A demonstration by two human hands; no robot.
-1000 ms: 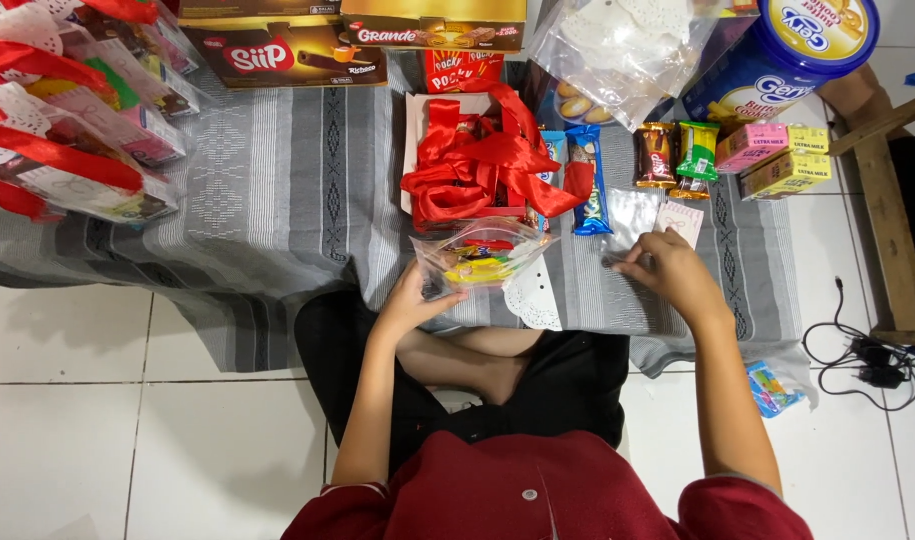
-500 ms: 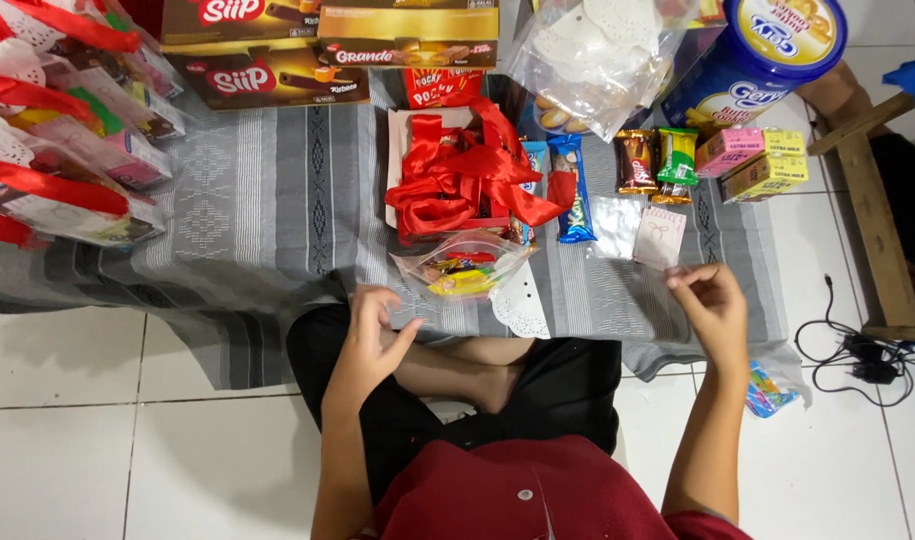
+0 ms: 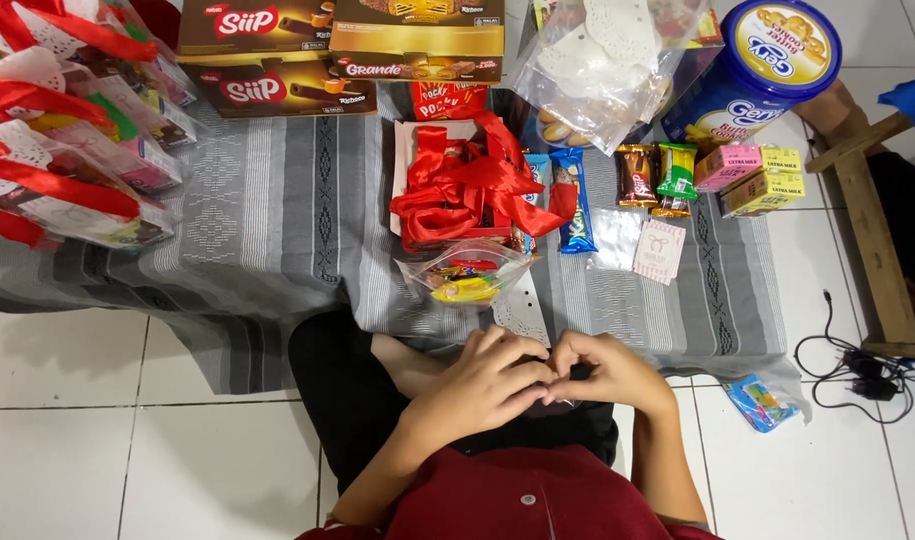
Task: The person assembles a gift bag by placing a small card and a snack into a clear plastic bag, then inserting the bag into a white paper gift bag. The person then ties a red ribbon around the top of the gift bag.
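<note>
I am sitting cross-legged on the tiled floor with both hands drawn in over my lap. My left hand (image 3: 483, 385) and my right hand (image 3: 603, 372) are pressing together, fingertips meeting at the middle. A sliver of something clear is showing just under them, but I cannot tell whether either hand is gripping it or what it is.

Just beyond my hands, at the near edge of the grey striped cloth (image 3: 278, 230), a clear plastic bag (image 3: 468, 275) of colourful sweets is lying open, with a white paper doily (image 3: 523, 315) tucked beside it. Behind the bag, a heap of red ribbon (image 3: 468, 185) is spilling over a white tray.

To the right of the ribbon, a blue wafer bar (image 3: 574, 200) is lying lengthwise, then a brown snack packet (image 3: 635, 175) and a green one (image 3: 676, 172). A small pink card (image 3: 660, 250) is resting near them on the cloth. Farther right, a pink box (image 3: 728, 165) and a yellow box (image 3: 763, 190) are sitting side by side, and a round blue biscuit tin (image 3: 763, 60) is standing at the far corner.

At the far left, finished gift bags tied with red ribbon (image 3: 58, 150) are piling up, and brown wafer boxes (image 3: 278, 50) are stacked along the back edge.
</note>
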